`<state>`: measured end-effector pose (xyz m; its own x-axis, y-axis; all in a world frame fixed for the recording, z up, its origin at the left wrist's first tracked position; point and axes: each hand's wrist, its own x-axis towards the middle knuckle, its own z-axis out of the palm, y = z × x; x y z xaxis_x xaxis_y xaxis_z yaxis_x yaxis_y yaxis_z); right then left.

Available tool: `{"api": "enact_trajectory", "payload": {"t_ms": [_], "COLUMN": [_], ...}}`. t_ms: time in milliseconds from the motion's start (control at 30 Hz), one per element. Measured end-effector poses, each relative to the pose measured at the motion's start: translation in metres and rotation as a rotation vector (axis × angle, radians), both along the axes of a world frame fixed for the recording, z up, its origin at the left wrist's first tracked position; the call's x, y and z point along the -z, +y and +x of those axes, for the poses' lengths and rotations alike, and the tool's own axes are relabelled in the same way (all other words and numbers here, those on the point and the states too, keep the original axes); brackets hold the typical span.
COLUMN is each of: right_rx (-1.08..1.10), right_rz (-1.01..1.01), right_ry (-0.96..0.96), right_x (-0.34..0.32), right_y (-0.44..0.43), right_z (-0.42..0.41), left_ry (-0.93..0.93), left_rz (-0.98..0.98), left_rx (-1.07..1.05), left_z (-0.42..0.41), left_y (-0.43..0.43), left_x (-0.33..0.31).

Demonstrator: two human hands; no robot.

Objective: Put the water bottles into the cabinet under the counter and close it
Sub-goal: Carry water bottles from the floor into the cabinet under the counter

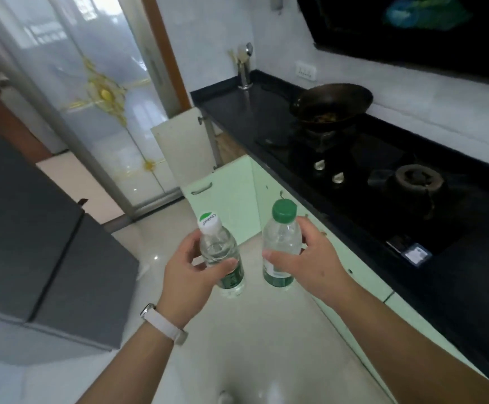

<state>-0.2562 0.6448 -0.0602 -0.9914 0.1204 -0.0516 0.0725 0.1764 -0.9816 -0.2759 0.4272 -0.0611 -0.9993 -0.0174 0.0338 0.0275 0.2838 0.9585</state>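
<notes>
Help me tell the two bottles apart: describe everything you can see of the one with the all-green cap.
The green-capped bottle is clear plastic, with a solid green screw cap and a green label band round its lower body; it seems to hold clear water. It is held about upright in the air over the pale floor, near the light green cabinet fronts. The right hand grips it, thumb across the front, fingers round the far side. Nothing else touches it.

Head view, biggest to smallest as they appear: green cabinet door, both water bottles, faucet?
1. green cabinet door
2. green-capped bottle and white-capped bottle: look alike, tied
3. faucet, smallest, though it is farthest away, so true size is unsure
</notes>
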Motion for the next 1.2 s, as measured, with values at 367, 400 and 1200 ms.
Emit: {"api": "enact_trajectory", "payload": {"t_ms": [367,400,1200], "right_rx": [-0.164,-0.164,-0.17], "right_rz": [0.075,0.084,0.156], "right_ry": [-0.028,-0.03,0.001], "right_x": [0.002,0.001,0.0], "right_y": [-0.118,-0.132,-0.338], "right_z": [-0.117,-0.13,-0.408], "left_ry": [-0.026,-0.027,0.015], "left_rz": [0.083,0.092,0.137], "left_rx": [-0.196,-0.196,-0.213], "left_z": [-0.078,-0.091,-0.367], "left_y": [-0.128,-0.141,-0.337], "left_x": [0.022,0.024,0.029]}}
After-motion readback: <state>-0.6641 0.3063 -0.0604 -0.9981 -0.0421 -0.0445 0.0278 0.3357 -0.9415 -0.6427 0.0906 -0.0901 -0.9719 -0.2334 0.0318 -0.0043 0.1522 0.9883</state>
